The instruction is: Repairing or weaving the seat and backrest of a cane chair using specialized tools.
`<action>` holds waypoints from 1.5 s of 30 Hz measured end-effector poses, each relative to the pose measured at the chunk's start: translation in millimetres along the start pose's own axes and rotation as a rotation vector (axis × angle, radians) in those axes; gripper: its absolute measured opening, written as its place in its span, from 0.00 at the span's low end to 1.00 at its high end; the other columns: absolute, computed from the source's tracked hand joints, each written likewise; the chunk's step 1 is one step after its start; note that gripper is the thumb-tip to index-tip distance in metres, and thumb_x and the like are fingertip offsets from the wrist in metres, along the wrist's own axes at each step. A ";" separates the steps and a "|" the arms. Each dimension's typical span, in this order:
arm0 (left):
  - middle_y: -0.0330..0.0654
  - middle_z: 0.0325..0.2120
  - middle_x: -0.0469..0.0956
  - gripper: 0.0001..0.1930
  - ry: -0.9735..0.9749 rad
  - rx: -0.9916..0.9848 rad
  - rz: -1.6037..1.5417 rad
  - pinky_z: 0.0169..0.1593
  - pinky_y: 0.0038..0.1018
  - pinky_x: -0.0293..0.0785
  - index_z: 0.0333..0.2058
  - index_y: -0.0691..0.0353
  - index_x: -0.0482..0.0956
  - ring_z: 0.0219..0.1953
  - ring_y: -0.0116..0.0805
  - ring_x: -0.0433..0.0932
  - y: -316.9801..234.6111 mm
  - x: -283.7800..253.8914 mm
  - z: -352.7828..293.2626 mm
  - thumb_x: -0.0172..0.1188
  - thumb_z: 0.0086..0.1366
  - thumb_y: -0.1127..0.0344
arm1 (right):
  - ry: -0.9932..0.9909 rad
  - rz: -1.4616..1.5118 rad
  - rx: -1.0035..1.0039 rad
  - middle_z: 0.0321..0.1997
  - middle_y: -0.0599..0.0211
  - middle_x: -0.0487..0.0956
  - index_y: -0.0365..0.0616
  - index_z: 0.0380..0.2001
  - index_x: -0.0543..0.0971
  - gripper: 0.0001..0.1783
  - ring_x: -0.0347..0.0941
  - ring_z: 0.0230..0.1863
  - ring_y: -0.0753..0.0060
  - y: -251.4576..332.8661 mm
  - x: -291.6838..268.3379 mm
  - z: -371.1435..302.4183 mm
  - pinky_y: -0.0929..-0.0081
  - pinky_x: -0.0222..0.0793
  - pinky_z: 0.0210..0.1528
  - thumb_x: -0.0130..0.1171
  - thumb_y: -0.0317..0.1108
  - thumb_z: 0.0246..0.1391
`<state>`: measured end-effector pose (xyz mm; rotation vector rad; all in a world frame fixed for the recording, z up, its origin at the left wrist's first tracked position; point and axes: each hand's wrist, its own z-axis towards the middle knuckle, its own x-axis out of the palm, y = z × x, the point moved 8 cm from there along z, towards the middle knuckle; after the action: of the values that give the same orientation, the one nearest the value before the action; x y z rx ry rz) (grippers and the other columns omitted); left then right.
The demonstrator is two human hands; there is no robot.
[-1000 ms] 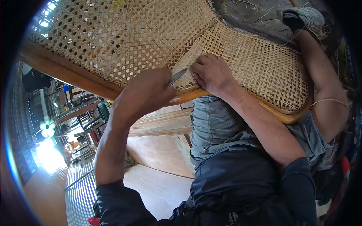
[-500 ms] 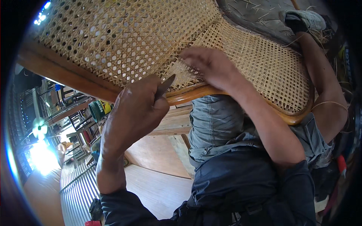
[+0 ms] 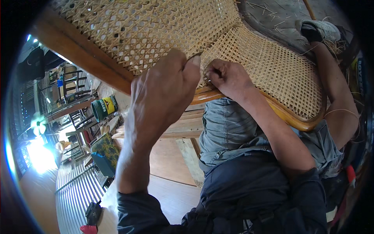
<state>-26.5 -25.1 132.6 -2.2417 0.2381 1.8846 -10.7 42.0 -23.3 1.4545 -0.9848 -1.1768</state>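
A woven-cane chair (image 3: 280,74) spans ten to three o'clock, apparently resting on the grey-trousered thigh (image 3: 226,128) for support. At eleven, the left hand (image 3: 165,87) grips a thin dark blade (image 3: 196,55), masking some cane. At one, the right hand (image 3: 230,80) curls against the weave, perhaps steadying it; any pinch is unclear. A green bucket (image 3: 100,110) lies at nine; a bent bare leg (image 3: 336,80) crowds the chair near three.

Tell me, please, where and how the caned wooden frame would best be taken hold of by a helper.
Probably by the brown rail at the picture's left, coming from its outer, lower-left side. There it shows a broad, bare wooden edge, clear of the left hand and right hand. The woven cane is thin and full of holes, so likely a poorer grip.
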 end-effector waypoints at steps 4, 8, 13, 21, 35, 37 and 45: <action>0.51 0.22 0.76 0.11 0.227 0.308 0.446 0.33 0.43 0.72 0.34 0.65 0.73 0.28 0.48 0.77 -18.6 16.9 19.8 0.47 0.59 0.64 | -0.055 -0.085 0.031 0.25 0.51 0.77 0.42 0.30 0.76 0.10 0.75 0.29 0.51 -6.7 -2.1 6.5 0.65 0.70 0.33 0.53 0.36 0.49; 0.49 0.24 0.79 0.09 0.441 0.434 0.760 0.32 0.39 0.73 0.30 0.62 0.79 0.29 0.44 0.80 -25.7 49.0 37.1 0.51 0.55 0.67 | -0.099 -0.133 0.092 0.25 0.51 0.77 0.41 0.30 0.76 0.10 0.75 0.30 0.50 -13.7 0.2 4.8 0.63 0.70 0.34 0.53 0.36 0.48; 0.47 0.25 0.80 0.08 0.514 0.396 0.899 0.32 0.38 0.73 0.27 0.58 0.81 0.30 0.42 0.80 -41.2 60.2 42.2 0.52 0.54 0.68 | -0.105 -0.035 0.128 0.26 0.51 0.77 0.42 0.29 0.78 0.11 0.75 0.31 0.49 -14.6 -2.8 5.6 0.61 0.70 0.35 0.52 0.38 0.48; 0.45 0.25 0.80 0.08 0.537 0.393 1.014 0.32 0.36 0.74 0.25 0.59 0.82 0.31 0.41 0.81 -47.5 73.4 45.1 0.53 0.53 0.67 | -0.047 -0.026 0.198 0.31 0.48 0.78 0.43 0.30 0.79 0.12 0.74 0.38 0.47 -9.8 -3.2 -4.6 0.58 0.70 0.43 0.51 0.38 0.46; 0.48 0.33 0.80 0.13 0.717 0.210 0.977 0.37 0.35 0.75 0.34 0.61 0.82 0.37 0.41 0.80 -48.5 99.3 45.4 0.54 0.54 0.63 | -0.019 -0.148 0.300 0.33 0.49 0.79 0.44 0.30 0.81 0.14 0.77 0.39 0.52 -11.9 0.4 -5.8 0.62 0.71 0.42 0.51 0.38 0.45; 0.48 0.32 0.80 0.12 0.714 0.240 0.964 0.36 0.36 0.75 0.33 0.62 0.82 0.36 0.42 0.80 -49.1 98.7 46.8 0.54 0.54 0.65 | -0.028 -0.173 0.286 0.33 0.49 0.79 0.44 0.30 0.81 0.14 0.77 0.39 0.52 -10.8 0.6 -8.9 0.62 0.71 0.41 0.51 0.38 0.45; 0.48 0.26 0.80 0.09 0.523 0.481 0.811 0.31 0.37 0.75 0.26 0.62 0.82 0.30 0.43 0.81 -42.7 85.9 33.9 0.53 0.51 0.70 | -0.059 -0.226 0.258 0.31 0.53 0.80 0.48 0.28 0.81 0.11 0.77 0.37 0.54 -16.7 8.7 -7.4 0.59 0.70 0.40 0.52 0.38 0.44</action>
<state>-33.2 25.5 44.5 -2.3836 1.6825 1.1957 -1.5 38.1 -40.9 1.7821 -1.0633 -1.2961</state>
